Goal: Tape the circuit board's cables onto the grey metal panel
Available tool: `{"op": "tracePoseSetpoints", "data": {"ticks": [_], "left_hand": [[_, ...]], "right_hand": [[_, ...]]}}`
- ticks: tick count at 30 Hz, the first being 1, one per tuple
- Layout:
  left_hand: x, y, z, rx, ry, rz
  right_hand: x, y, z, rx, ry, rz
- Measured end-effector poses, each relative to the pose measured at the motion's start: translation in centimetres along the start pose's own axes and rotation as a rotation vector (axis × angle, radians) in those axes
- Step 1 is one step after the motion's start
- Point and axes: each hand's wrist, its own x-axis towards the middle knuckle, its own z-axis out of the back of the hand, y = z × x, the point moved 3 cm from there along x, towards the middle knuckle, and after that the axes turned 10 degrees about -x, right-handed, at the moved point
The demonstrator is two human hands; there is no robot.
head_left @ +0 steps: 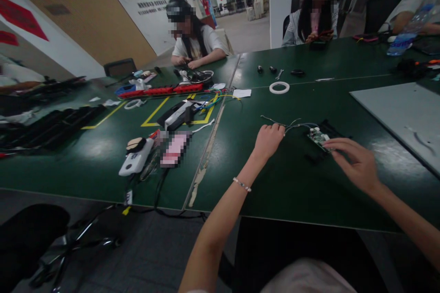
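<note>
Circuit board (316, 136) flat on green desk (292, 183), right of centre. Left hand (269, 141) curled closed round its wires (296, 124). Right hand (355, 163) loosely spread, fingertips (330, 144) resting on board's near edge.

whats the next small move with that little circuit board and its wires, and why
Probably hold the circuit board flat with the right hand and ease the wires straight with the left hand. The left hand is closed on the wire ends, the wires curve loosely to the board, and the right fingertips only rest at its near edge.
</note>
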Motion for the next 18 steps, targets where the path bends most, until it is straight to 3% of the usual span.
{"op": "tracePoseSetpoints", "data": {"ticks": [5, 10, 13, 18], "left_hand": [[-4.9, 2.2, 2.8, 0.087, 0.061, 0.187], [-9.1, 2.3, 2.9, 0.126, 0.106, 0.239], [-10.8, 1.7, 2.5, 0.042, 0.144, 0.203], [-11.7, 1.6, 3.1, -0.077, 0.099, 0.265]], "right_hand": [[2.7, 6.6, -3.8, 0.238, 0.111, 0.219], [2.2, 10.5, -9.1, 0.369, 0.369, 0.412], [0.9, 11.1, -11.0, 0.418, 0.543, 0.358], [0.3, 10.9, -10.7, 0.535, 0.630, 0.051]]}}
